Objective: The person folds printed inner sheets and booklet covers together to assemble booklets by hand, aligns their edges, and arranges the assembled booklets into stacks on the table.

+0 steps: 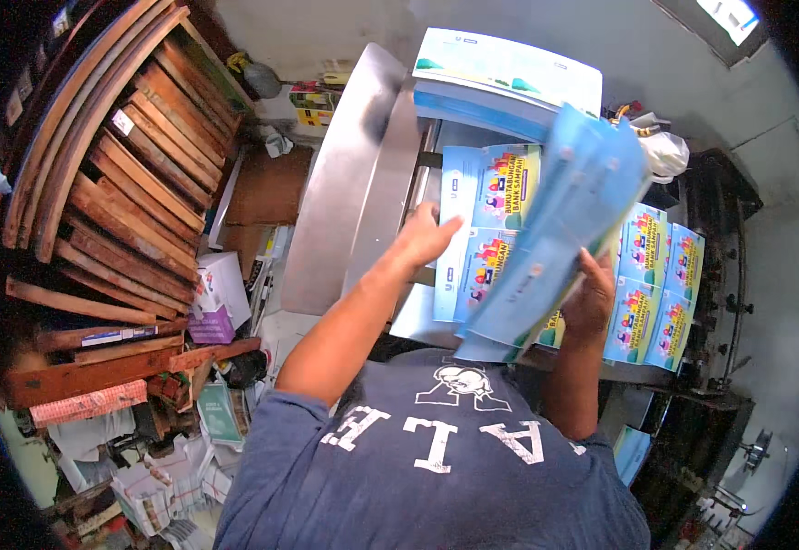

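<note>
The person's right hand (590,298) grasps curled, light-blue printed paper sheets (546,220) at their right edge; they slant up leftward of and beyond its fingers. Below lie flat, multicoloured printed paper sheets (495,197), the left hand (429,236) at their left margin, thumb uppermost; whether its fingers grip cannot be told.

Bright overall, with sheen on the smooth grey metal panel (340,183). The light-blue printed paper sheets (546,238) blur (straight edges bend rimward).
</note>
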Demonstrator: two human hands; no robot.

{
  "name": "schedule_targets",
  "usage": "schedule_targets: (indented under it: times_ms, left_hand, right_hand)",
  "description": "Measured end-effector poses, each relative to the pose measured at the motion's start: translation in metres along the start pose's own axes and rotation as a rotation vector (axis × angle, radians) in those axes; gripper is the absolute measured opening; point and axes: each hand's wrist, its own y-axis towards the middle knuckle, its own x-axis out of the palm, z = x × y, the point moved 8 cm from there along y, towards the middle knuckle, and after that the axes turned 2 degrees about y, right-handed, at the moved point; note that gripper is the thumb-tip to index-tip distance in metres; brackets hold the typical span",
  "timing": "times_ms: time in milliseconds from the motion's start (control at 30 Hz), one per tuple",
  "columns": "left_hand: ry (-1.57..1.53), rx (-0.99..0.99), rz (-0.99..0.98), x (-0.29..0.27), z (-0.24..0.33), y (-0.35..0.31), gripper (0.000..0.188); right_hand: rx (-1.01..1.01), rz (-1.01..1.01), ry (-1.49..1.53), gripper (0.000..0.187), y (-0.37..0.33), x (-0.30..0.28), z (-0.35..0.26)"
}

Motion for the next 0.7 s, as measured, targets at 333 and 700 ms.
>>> schedule_targets:
  times_ms: [333, 700]
  left_hand:
    - [0.096, -0.081, 0.23, 0.002, -0.004, 0.014, 0.035]
    - [-0.386, 0.327, -0.368, 0.086, 0.155, -0.083, 0.043]
  right_hand:
    - [-0.268, 0.08, 0.274, 0.051, -0.031, -0.107, -0.061]
    - [-0.076, -0.06, 0.266, 0.054, -0.024, -0.029, -0.014]
